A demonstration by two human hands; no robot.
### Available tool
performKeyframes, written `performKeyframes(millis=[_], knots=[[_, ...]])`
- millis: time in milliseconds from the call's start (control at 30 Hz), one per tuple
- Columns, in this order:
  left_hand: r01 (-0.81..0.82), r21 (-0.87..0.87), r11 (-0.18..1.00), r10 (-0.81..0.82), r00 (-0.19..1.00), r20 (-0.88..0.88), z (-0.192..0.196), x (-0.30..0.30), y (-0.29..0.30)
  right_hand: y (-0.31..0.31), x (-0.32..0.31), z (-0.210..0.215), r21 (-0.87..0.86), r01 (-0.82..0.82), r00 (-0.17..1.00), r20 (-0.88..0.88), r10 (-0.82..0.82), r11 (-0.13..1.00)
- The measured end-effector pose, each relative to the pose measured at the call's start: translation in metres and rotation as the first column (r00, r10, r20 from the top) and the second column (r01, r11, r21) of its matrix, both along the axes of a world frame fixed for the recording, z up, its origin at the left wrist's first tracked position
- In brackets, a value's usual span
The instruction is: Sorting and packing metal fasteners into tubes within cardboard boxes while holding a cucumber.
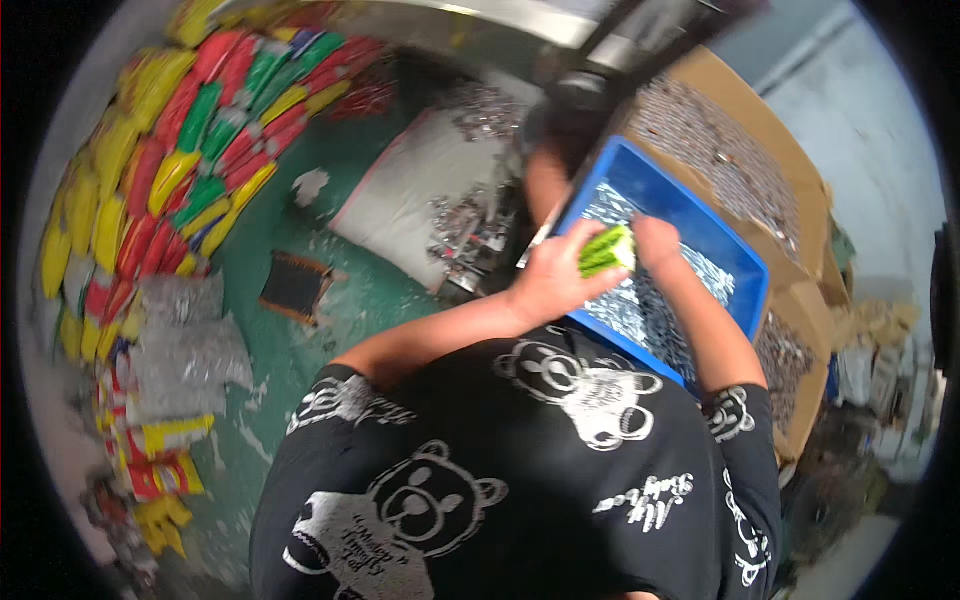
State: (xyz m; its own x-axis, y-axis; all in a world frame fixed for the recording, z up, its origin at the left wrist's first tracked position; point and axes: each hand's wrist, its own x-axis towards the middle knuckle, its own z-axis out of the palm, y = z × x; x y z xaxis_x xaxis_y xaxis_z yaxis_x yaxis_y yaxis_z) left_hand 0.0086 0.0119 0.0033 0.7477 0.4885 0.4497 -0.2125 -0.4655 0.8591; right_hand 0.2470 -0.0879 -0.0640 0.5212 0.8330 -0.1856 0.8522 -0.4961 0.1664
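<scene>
A small bright green and white packet (606, 250) is in my left hand (548, 272), whose thumb and fingers close round it. My right hand (657, 243) is just to the right of the packet's white end. Its fingers are bent down out of sight and blurred, so I cannot tell whether it holds anything. Both hands are above a blue plastic bin (728, 245). Small shiny metal pieces (708, 272) lie in that bin, looking like slim hardware, but too small to name.
Cardboard boxes (822, 225) of small pieces stand right of the bin. A dark machine arm (640, 55) rises beyond it. Left are a white sack (395, 205) with metal parts on it, a low dark stool (296, 288) and piled red, yellow and green packets (150, 170).
</scene>
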Motion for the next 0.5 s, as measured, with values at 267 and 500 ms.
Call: performKeyframes(millis=[267, 500], knots=[[0.067, -0.024, 0.997, -0.067, 0.997, 0.028, -0.004, -0.002, 0.004, -0.006, 0.019, -0.008, 0.091, 0.003, 0.986, -0.165, 0.012, 0.996], [0.05, -0.062, 0.997, -0.052, 0.999, -0.017, -0.001, 0.0, 0.005, 0.002, 0.019, -0.029, 0.19, 0.116, 0.942, -0.334, -0.047, 0.975]])
